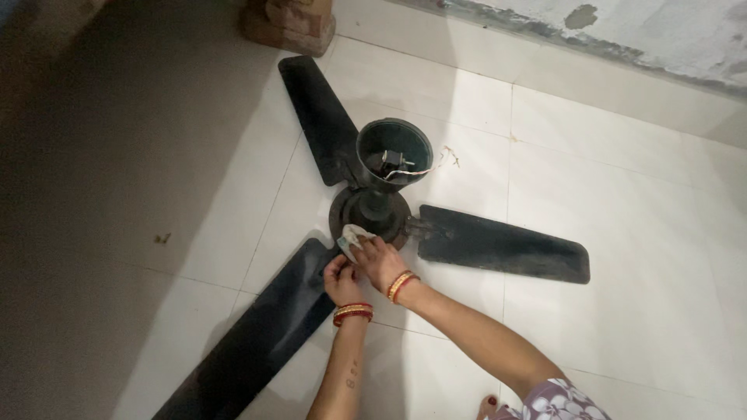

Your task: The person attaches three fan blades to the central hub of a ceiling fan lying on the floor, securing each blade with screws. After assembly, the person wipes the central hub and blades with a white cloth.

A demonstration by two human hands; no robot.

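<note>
Seen from above, a person's two bare forearms reach forward over a pale tiled floor (607, 233). A floral sleeve (562, 403) shows nearest, at the bottom edge, on the right arm. Both wrists carry red and gold bangles (352, 313).

The left hand (341, 280) is curled, its fingertips touching the inner end of a dark fan blade (257, 334) that runs back toward the person's left. Whether it actually grips the blade or only steadies it cannot be told. Just beside it, touching it, the right hand (379, 260) presses down with fingers bent over a small white cloth (352, 236), holding it against the edge of the fan's round motor housing (372, 214).

The ceiling fan lies flat on the floor, directly beyond the hands. A second blade (502, 249) extends away to the right of the hands, and a third blade (320, 117) points away ahead and slightly left. Above the housing, farther from the hands, stands the fan's dark cup-shaped canopy (393, 152), open at the top, with a small connector and a white wire (412, 173) trailing over its rim.

Farthest off, a brown block (288, 27) sits by the third blade's tip, and a rough grey wall base (622, 39) runs across the far right.
</note>
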